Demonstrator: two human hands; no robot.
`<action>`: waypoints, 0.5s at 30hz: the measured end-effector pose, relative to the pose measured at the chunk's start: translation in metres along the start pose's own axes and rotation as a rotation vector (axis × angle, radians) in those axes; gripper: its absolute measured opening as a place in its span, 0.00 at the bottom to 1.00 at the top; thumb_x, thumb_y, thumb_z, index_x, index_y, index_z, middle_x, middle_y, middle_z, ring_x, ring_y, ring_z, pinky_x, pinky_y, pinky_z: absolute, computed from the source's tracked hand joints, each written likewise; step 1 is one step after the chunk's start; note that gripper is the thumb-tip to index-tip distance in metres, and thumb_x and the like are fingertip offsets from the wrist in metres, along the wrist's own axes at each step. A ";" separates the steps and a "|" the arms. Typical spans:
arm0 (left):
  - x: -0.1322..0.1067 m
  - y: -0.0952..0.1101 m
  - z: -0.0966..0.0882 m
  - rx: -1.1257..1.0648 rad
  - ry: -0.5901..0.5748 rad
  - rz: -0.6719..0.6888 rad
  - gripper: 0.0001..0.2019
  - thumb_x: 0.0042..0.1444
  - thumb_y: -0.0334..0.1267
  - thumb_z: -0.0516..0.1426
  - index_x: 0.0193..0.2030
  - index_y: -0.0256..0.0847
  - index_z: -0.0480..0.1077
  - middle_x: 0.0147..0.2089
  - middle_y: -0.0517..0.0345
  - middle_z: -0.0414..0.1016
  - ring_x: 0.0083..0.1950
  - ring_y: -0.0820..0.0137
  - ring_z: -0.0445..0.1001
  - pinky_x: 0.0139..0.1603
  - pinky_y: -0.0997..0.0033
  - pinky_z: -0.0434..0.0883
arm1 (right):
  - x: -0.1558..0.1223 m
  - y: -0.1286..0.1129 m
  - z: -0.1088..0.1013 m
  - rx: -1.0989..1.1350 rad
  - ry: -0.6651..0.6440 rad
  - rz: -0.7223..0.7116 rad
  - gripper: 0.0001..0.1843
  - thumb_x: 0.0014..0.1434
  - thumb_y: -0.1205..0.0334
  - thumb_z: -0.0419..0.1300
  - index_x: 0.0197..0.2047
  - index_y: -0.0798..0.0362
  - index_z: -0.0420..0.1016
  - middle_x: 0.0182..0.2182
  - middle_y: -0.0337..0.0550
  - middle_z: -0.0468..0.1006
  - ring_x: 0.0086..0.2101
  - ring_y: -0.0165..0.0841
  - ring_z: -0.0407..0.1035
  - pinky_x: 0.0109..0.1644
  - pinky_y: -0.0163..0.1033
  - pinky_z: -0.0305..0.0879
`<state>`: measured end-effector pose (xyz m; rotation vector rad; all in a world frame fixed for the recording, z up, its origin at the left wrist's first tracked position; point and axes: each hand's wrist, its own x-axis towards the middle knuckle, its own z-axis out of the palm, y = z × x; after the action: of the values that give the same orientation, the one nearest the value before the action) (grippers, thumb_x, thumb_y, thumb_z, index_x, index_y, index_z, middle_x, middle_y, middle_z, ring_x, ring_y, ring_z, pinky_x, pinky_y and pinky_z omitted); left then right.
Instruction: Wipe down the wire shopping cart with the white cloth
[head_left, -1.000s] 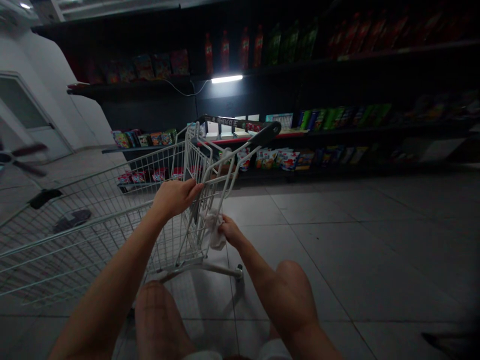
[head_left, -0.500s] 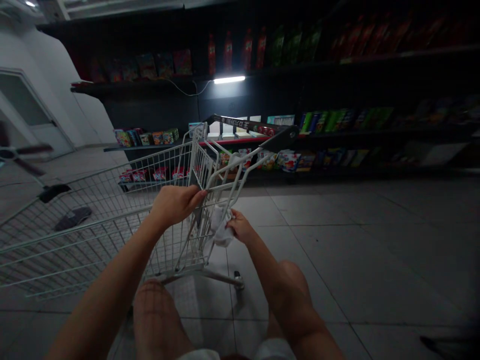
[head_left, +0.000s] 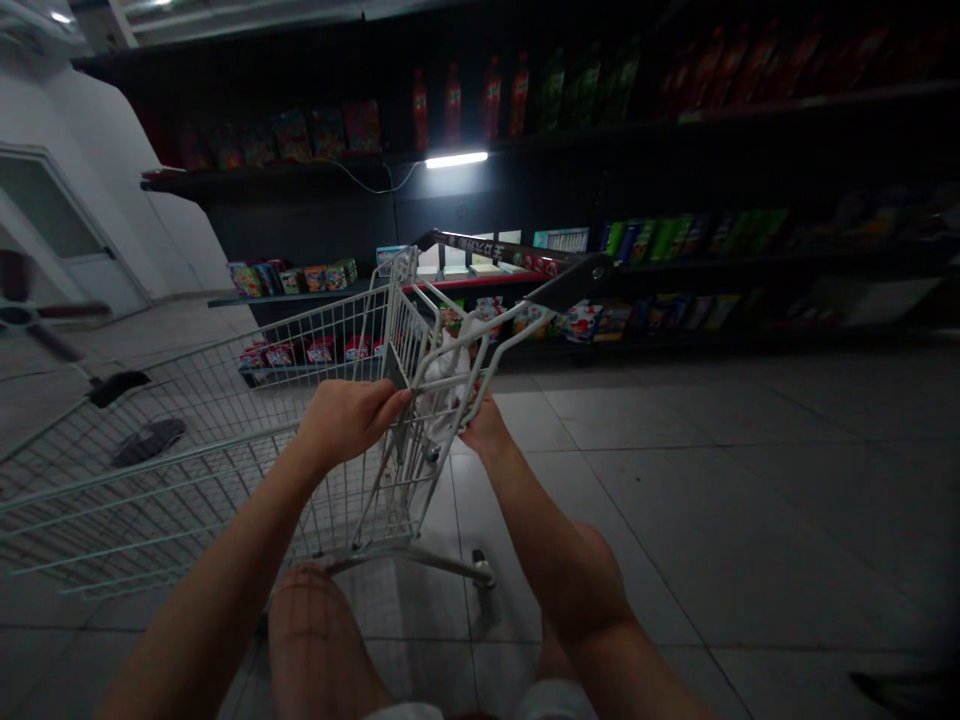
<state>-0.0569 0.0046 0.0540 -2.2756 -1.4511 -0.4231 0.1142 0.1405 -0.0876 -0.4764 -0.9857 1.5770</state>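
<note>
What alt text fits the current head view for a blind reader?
A person's right hand holds a white cloth at the handle-end frame of a wire shopping cart; the left hand grips its top edge. Behind, a bright tube light glows among dark shelves of bottles and packaged goods.

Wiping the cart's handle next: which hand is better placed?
Probably the right hand: it holds the white cloth and looks nearer the handle, while the left hand grips the cart.

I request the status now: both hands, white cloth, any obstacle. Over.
Left hand closed on shopping cart. Right hand grasping white cloth among rear bars. Bars partly cover cloth and that hand.
</note>
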 end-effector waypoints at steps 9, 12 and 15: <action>-0.001 0.005 -0.004 -0.006 0.011 0.011 0.29 0.68 0.53 0.37 0.25 0.40 0.66 0.20 0.58 0.68 0.21 0.74 0.61 0.25 0.70 0.50 | -0.028 -0.002 -0.001 -0.121 -0.049 -0.004 0.14 0.37 0.61 0.66 0.28 0.51 0.67 0.17 0.28 0.65 0.16 0.23 0.61 0.19 0.28 0.59; -0.002 0.006 -0.004 0.002 0.024 0.024 0.30 0.68 0.54 0.37 0.25 0.40 0.66 0.21 0.58 0.68 0.21 0.74 0.61 0.25 0.70 0.49 | -0.023 -0.021 0.006 -0.016 -0.013 -0.017 0.13 0.39 0.58 0.64 0.24 0.50 0.61 0.14 0.27 0.61 0.13 0.22 0.57 0.16 0.28 0.53; -0.002 0.006 -0.003 -0.001 0.035 0.042 0.30 0.68 0.54 0.37 0.25 0.40 0.66 0.20 0.58 0.68 0.21 0.74 0.61 0.25 0.70 0.49 | -0.024 -0.024 0.011 0.028 0.007 0.001 0.14 0.40 0.57 0.63 0.22 0.50 0.59 0.12 0.27 0.58 0.12 0.22 0.55 0.14 0.28 0.49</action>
<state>-0.0529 -0.0011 0.0548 -2.2836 -1.3841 -0.4492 0.1263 0.1142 -0.0671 -0.4632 -0.9573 1.5873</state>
